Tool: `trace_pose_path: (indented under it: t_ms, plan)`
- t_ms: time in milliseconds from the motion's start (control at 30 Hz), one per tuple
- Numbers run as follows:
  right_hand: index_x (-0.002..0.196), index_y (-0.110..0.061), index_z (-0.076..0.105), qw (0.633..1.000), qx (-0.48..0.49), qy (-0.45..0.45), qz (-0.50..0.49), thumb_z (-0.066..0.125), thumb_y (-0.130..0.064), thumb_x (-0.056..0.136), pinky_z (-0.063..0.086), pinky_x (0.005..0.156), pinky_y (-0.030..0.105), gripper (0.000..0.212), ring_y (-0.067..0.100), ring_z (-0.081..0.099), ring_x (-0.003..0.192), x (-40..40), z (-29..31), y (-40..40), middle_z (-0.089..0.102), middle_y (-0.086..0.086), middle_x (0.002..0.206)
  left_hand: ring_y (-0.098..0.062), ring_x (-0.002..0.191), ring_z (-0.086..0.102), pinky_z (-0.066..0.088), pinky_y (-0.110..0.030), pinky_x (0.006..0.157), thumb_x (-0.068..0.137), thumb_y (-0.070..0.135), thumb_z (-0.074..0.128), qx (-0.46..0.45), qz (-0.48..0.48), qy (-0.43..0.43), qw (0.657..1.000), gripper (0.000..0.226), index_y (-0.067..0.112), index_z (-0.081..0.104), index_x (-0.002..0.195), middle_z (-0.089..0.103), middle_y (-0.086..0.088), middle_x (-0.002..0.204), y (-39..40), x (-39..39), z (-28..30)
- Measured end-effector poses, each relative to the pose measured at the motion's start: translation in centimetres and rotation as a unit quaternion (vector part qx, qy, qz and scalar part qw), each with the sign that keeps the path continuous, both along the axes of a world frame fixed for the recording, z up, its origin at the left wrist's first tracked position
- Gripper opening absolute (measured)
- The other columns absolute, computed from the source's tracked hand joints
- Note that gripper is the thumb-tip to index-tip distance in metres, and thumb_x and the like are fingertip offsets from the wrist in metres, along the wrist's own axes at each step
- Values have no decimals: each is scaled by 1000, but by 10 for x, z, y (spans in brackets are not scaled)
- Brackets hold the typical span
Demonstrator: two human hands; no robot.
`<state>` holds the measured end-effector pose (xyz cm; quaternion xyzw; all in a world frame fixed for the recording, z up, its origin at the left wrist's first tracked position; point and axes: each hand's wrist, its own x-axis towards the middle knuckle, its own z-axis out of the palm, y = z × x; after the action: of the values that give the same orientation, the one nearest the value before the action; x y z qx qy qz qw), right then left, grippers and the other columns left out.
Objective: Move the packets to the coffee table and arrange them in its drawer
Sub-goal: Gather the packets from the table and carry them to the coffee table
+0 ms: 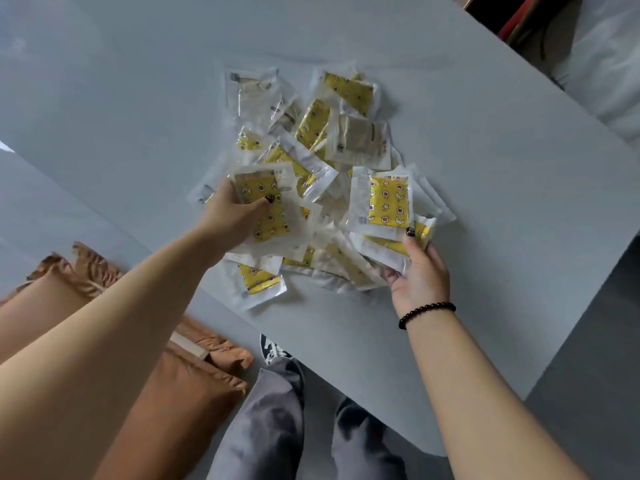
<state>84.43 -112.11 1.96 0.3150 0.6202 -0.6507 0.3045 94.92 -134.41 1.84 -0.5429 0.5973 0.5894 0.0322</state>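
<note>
Left hand [235, 216] pinching a yellow packet [265, 209]; right hand [420, 271] gripping several packets [384, 202] from pile [325, 140] between. Print illegible.

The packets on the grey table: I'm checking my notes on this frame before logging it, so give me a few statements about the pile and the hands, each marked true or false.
1. The packets lie in one loose heap on the grey table. True.
2. The left hand is empty and off the pile. False: its thumb presses on a yellow-patterned packet at the heap's left side.
3. The right hand grips packets at the heap's right edge. True.
4. A beaded bracelet sits on the left wrist. False: it is on the right wrist.
5. Every packet shows a yellow print. False: some, like the top-left packet, look pale beige.
</note>
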Motion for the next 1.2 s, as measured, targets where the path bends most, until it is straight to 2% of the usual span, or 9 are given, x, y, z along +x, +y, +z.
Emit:
trace_pose_path:
  t_ms: [200, 333, 433, 500, 567, 667, 767, 967, 1200]
  plan:
    - [84, -24, 70, 998, 63, 14, 7, 67, -19, 86, 50, 59, 27, 6, 19, 65, 77, 23, 0, -27, 71, -1, 88, -25, 99, 63, 54, -47, 89, 86, 20, 65, -11, -82, -45, 996, 29, 16, 49, 111, 64, -6, 110, -31, -7, -2]
    - [72, -23, 66, 989, 129, 55, 57, 68, -25, 81, 48, 67, 37, 9, 18, 52, 73, 15, -7, -36, 63, -4, 76, -26, 98, 63, 55, -46, 83, 85, 18, 64, -46, -132, -54, 989, 31, 14, 50, 112, 64, -5, 109, -45, -23, -2]
    - [73, -22, 62, 980, 165, 67, 94, 65, -16, 81, 44, 69, 33, 10, 14, 48, 67, 18, -12, -33, 60, -10, 68, -22, 89, 57, 50, -28, 58, 88, 18, 60, -94, -190, -98, 972, 32, 10, 48, 116, 58, -4, 106, -47, -31, -6]
    - [86, -26, 62, 976, 177, 62, 109, 64, -9, 82, 51, 77, 32, 18, 10, 59, 72, 15, -7, -34, 66, -13, 79, -18, 90, 49, 37, -17, 54, 91, 16, 57, -123, -201, -108, 966, 39, 11, 43, 127, 52, -1, 108, -51, -37, -3]
    - [109, -27, 60, 973, 184, 56, 131, 63, -5, 81, 54, 86, 35, 35, 13, 66, 88, 7, -2, -35, 70, -6, 98, -19, 102, 50, 40, -20, 72, 90, 17, 59, -162, -204, -91, 961, 48, 13, 40, 134, 53, -2, 119, -57, -43, 0]
    - [132, -26, 46, 955, 207, 41, 210, 63, -5, 80, 56, 78, 35, 58, 16, 66, 90, 0, 10, -27, 68, -3, 104, -23, 122, 48, 37, -28, 95, 87, 19, 63, -197, -250, -88, 944, 54, 11, 40, 136, 49, -7, 135, -55, -42, 10]
    - [135, -28, 42, 932, 233, 43, 273, 66, -10, 80, 49, 68, 24, 63, 15, 63, 95, -5, 15, -19, 63, -5, 114, -25, 128, 43, 34, -33, 103, 89, 13, 59, -237, -317, -71, 915, 53, 11, 38, 137, 43, -10, 140, -52, -39, 23]
    - [134, -17, 42, 903, 315, 90, 279, 64, -10, 82, 40, 80, 26, 57, 19, 50, 102, -14, 15, -28, 39, 9, 135, -24, 125, 48, 42, -39, 103, 92, 11, 52, -218, -404, -42, 888, 42, 17, 46, 134, 49, -5, 136, -62, -36, 22]
    - [132, -12, 43, 878, 389, 119, 251, 61, -7, 85, 33, 81, 27, 51, 28, 26, 132, 8, 28, -57, 31, 11, 142, -17, 116, 55, 47, -36, 98, 93, 11, 52, -164, -482, 15, 860, 34, 21, 54, 125, 56, 3, 129, -80, -25, 17]
